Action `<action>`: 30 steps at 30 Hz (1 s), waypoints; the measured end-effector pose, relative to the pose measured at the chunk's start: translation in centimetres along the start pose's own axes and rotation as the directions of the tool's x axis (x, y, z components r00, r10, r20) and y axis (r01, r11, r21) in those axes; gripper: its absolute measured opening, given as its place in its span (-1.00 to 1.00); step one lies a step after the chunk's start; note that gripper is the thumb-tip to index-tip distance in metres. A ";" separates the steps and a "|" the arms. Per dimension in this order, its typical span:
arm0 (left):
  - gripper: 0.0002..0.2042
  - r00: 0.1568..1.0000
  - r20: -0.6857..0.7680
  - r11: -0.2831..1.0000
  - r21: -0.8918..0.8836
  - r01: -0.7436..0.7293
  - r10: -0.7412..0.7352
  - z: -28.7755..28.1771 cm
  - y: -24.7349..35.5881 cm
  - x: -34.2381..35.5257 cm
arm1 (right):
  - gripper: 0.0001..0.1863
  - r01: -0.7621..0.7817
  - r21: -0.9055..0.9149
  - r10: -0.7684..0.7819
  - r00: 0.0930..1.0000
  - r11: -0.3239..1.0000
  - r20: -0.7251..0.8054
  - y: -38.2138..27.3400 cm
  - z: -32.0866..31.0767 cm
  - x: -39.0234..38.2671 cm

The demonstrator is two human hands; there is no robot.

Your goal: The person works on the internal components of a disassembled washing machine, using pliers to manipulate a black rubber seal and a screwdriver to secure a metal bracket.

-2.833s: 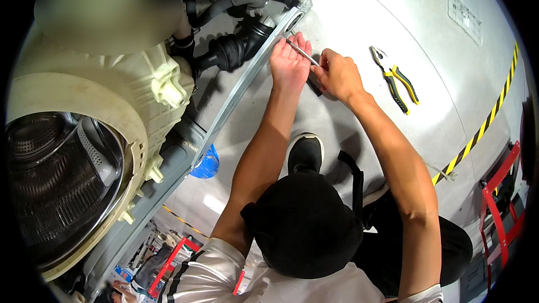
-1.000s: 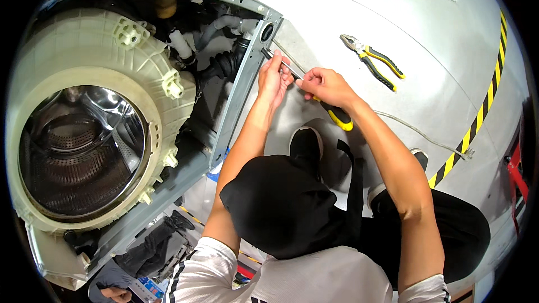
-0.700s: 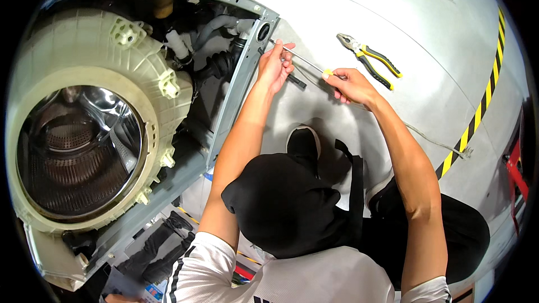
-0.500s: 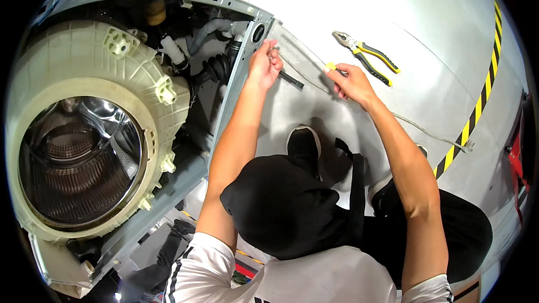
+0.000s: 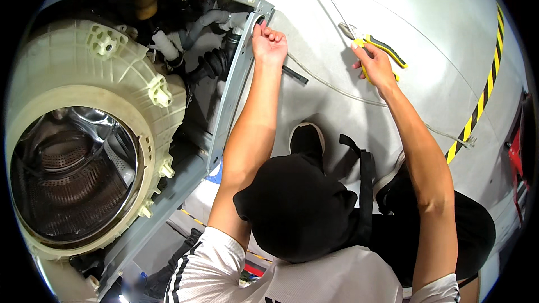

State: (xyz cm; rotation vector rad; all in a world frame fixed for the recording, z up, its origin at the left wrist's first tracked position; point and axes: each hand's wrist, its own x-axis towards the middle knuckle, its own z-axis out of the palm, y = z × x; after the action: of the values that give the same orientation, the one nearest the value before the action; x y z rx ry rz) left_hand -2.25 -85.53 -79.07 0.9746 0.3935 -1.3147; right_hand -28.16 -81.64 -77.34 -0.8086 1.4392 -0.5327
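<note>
My right hand [image 5: 375, 66] is closed round the yellow handle of a long, thin screwdriver [image 5: 331, 1], whose shaft points up and left. Below that hand lie pliers [image 5: 387, 49] with yellow and black grips, partly covered by it. My left hand [image 5: 270, 46] has curled fingers at the washing machine's frame corner. Its thumb and forefinger meet a round black fitting [image 5: 259, 21] set in the grey metal frame [image 5: 229, 95]. Whatever the fingertips pinch there is hidden.
The machine's pale plastic tub [image 5: 135, 73] and steel drum [image 5: 73, 163] fill the left side. A short black bar [image 5: 295, 74] and a grey cable [image 5: 348, 96] lie on the floor. Yellow and black tape [image 5: 487, 87] runs along the right.
My right hand has moved right and up with the screwdriver, over the pliers, and the shaft has swung away from the frame. My left hand has risen to the round fitting.
</note>
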 end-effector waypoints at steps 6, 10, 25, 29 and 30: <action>-0.71 0.999 0.048 1.000 -0.019 0.006 -0.005 -0.2 -0.2 -0.4 | -0.47 0.019 -0.052 -0.026 0.991 0.998 -0.129 -1.2 -2.2 0.7; -0.75 0.998 0.066 1.000 -0.020 -0.015 0.016 -0.3 -0.5 -0.8 | -0.57 0.019 -0.055 -0.027 0.990 0.998 -0.141 -2.5 -3.3 -0.2; -0.73 0.962 0.256 0.945 -0.283 0.165 -0.092 -0.6 -0.6 -0.4 | -0.52 0.075 -0.362 -0.098 0.994 0.929 -0.045 -6.4 -4.3 -3.8; -0.74 0.947 0.303 0.883 -0.409 0.230 -0.107 -0.5 -0.7 -0.1 | -0.52 0.140 -0.437 -0.144 0.989 0.888 0.024 -8.0 -3.8 -3.7; -0.76 0.939 0.322 0.864 -0.433 0.258 -0.119 -0.6 -0.5 0.0 | -0.52 0.148 -0.441 -0.148 0.988 0.885 0.035 -8.2 -3.6 -3.3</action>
State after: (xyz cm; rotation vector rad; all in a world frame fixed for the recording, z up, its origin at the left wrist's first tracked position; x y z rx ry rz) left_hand -2.54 -85.03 -79.65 0.3335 0.5646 -1.4250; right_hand -30.81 -85.00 -68.80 -1.2906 1.5284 -0.3169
